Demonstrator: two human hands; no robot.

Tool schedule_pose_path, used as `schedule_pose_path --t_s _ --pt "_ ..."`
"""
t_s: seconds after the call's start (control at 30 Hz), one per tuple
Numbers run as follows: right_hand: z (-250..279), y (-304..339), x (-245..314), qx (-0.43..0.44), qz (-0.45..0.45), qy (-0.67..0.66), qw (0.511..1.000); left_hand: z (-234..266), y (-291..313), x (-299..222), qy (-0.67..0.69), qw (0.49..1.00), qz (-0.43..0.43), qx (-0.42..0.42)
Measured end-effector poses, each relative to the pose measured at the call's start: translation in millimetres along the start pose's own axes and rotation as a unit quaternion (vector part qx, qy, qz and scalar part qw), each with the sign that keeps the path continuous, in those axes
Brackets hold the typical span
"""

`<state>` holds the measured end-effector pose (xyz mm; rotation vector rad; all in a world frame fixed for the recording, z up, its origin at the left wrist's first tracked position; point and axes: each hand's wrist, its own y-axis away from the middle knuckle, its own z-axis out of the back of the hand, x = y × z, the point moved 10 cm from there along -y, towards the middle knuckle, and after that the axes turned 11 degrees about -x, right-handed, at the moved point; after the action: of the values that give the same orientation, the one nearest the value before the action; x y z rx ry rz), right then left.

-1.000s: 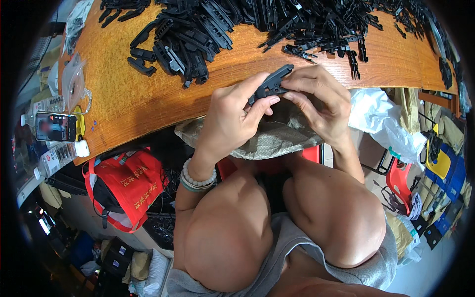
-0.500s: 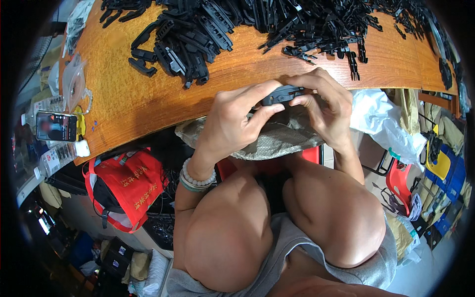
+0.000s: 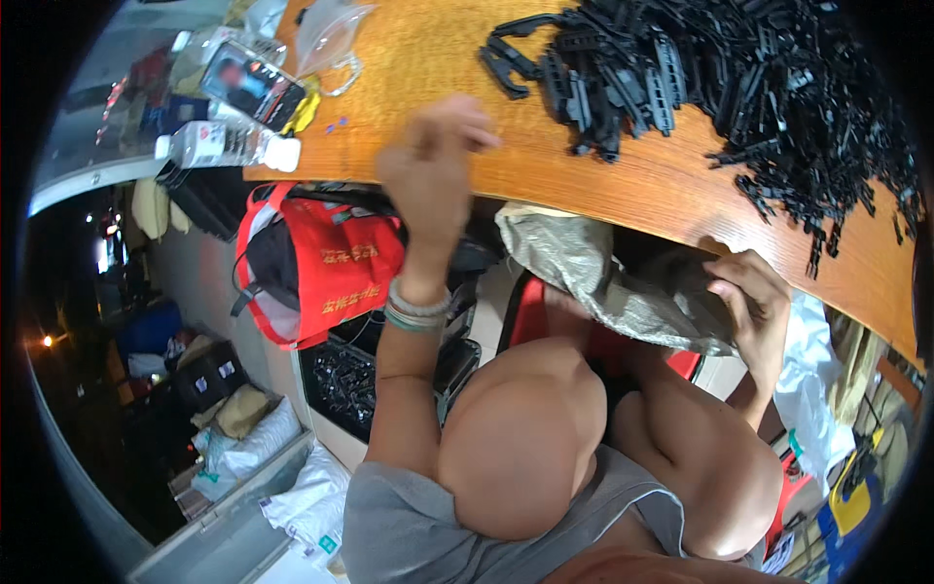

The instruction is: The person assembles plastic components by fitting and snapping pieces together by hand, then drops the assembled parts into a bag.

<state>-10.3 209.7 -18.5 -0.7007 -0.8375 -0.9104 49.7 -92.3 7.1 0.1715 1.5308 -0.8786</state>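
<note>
My left hand (image 3: 428, 175) is raised over the front edge of the wooden table, smeared by motion. Nothing shows in it, and its fingers are too blurred to read. At the right side of a woven greyish sack (image 3: 623, 282), my right hand (image 3: 759, 302) hovers with bent fingers and thumb slightly apart, nothing visible between them. The sack hangs below the table edge, above my knees, its inside dark. On the table lies a large pile of black plastic parts (image 3: 671, 73), with longer ribbed pieces at its left and thinner ones at its right.
A phone (image 3: 251, 86) and a clear plastic bottle (image 3: 224, 144) lie at the table's left end, near a clear plastic bag (image 3: 326, 34). Below hangs a red bag (image 3: 336, 258), above a tray of dark parts (image 3: 341, 380). White plastic (image 3: 812, 360) hangs at the right.
The black clip-like part held between both hands is out of sight. My left hand has moved away to the left, the right one down to the sack. The view has swung left.
</note>
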Motion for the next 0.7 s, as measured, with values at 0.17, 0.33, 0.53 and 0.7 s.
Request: schedule_pose_path --t_s 0.17,0.33,0.53,0.7 --pt "-7.7 -3.3 3.6 0.023 -0.012 -0.009 1.0 147.0 -87.6 14.0 -0.206 0.915 -0.202 -0.282" --pt "-25.0 -1.8 8.0 0.068 -0.002 -0.018 0.997 273.0 -171.3 63.3 -0.214 0.877 -0.123 -0.412" --pt "-26.8 -1.1 4.7 0.071 -0.014 -0.023 0.997 261.2 -204.8 136.3 -0.007 0.946 0.068 -0.317" --pt "-29.3 -1.9 7.1 0.085 -0.008 -0.01 0.996 263.5 -203.3 144.5 0.022 0.931 0.137 -0.339"
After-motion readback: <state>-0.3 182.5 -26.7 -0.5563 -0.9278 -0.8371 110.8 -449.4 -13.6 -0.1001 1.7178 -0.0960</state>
